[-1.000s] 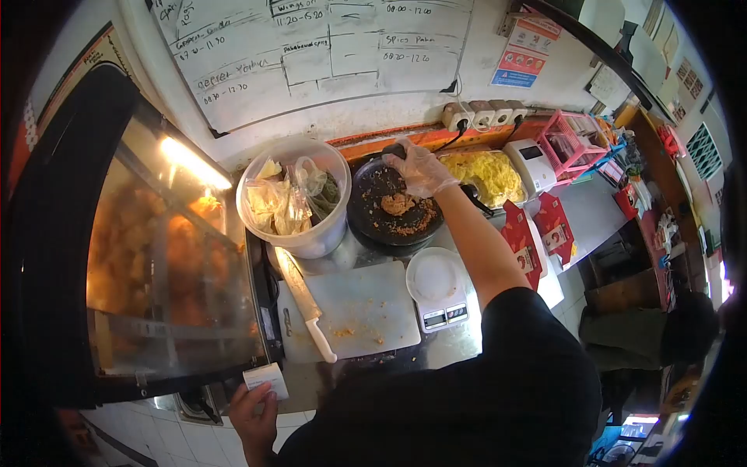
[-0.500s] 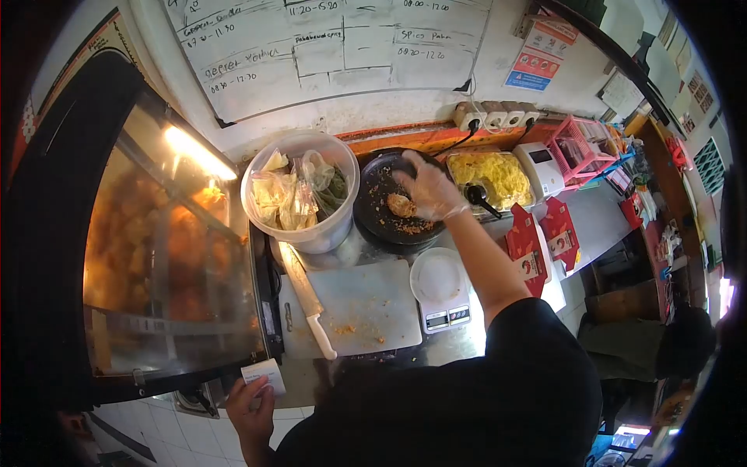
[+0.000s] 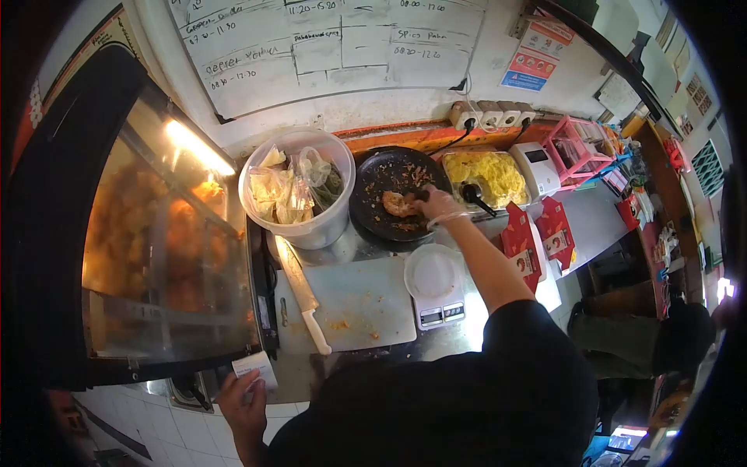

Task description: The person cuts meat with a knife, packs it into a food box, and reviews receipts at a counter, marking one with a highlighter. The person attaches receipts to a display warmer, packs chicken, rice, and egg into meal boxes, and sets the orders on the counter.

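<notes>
A long, warm-white tube lamp (image 3: pixel 200 148) glares inside the black-framed glass display cabinet (image 3: pixel 47 233); its contents look hazy. Fisheye distortion bows the white, black-lettered wall board (image 3: pixel 331 50); black vignetting swallows the corners.

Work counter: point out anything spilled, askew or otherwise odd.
Crumbs lie scattered on the cutting board, like leftover mess. The knife lies slantwise there, its blade tip poking past the board's far edge. Nothing else stands out.

Round comes the right hand (image 3: pixel 441 205)! Over the pan's (image 3: pixel 370 176) far rim a second ago, then spread open, it's now bunched at the right side, just beside the food piece (image 3: pixel 398 204).
</notes>
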`<act>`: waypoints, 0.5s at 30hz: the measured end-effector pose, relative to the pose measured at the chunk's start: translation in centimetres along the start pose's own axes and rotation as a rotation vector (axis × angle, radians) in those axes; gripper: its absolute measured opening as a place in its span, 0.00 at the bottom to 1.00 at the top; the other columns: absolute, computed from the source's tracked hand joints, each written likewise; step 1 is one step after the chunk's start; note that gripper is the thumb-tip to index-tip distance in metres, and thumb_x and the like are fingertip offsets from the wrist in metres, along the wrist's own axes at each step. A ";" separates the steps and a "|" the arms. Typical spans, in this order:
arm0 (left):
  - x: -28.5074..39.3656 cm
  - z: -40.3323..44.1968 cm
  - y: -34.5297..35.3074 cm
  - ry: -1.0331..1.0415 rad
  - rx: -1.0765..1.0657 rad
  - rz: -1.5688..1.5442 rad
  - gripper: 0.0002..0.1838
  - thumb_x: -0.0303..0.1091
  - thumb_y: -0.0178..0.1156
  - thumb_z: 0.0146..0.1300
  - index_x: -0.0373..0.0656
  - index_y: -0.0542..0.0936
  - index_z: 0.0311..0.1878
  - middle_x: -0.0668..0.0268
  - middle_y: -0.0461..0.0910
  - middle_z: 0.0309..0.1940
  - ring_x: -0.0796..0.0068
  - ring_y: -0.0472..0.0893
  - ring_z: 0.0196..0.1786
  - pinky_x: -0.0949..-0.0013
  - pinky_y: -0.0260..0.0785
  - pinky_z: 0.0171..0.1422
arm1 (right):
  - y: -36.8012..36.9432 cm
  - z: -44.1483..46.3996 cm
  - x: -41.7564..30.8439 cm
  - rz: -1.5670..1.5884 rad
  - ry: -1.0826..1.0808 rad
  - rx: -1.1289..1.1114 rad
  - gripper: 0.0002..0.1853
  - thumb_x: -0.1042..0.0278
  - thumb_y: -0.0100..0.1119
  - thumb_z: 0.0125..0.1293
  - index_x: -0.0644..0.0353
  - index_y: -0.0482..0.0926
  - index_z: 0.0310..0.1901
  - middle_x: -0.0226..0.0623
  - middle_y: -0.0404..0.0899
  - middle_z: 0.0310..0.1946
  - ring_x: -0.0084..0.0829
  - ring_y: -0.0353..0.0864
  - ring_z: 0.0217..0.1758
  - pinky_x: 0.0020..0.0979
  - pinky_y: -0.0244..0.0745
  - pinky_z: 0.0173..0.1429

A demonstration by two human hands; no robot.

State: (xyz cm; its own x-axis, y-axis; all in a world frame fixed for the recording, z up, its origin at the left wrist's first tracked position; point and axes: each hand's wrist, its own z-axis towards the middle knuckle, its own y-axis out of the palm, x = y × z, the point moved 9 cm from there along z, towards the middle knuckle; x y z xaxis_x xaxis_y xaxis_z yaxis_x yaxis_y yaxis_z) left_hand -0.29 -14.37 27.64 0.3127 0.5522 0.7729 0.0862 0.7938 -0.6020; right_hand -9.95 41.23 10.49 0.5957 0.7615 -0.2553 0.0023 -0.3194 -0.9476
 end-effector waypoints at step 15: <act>2.3 0.2 1.2 0.040 -0.021 0.012 0.12 0.19 0.61 0.50 0.36 0.81 0.40 0.56 0.77 0.32 0.63 0.79 0.36 0.69 0.71 0.40 | -0.3 4.2 -0.2 -0.044 0.008 -0.423 0.34 0.41 0.55 0.59 0.58 0.70 0.60 0.49 0.72 0.58 0.44 0.71 0.62 0.41 0.68 0.62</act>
State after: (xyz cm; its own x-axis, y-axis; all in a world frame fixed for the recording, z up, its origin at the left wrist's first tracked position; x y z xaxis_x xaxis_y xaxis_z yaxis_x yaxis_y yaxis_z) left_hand 0.32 -12.07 28.75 0.3517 0.5506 0.7571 0.1018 0.7814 -0.6156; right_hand -13.45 43.53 10.06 0.5936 0.7761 -0.2131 0.3565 -0.4910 -0.7949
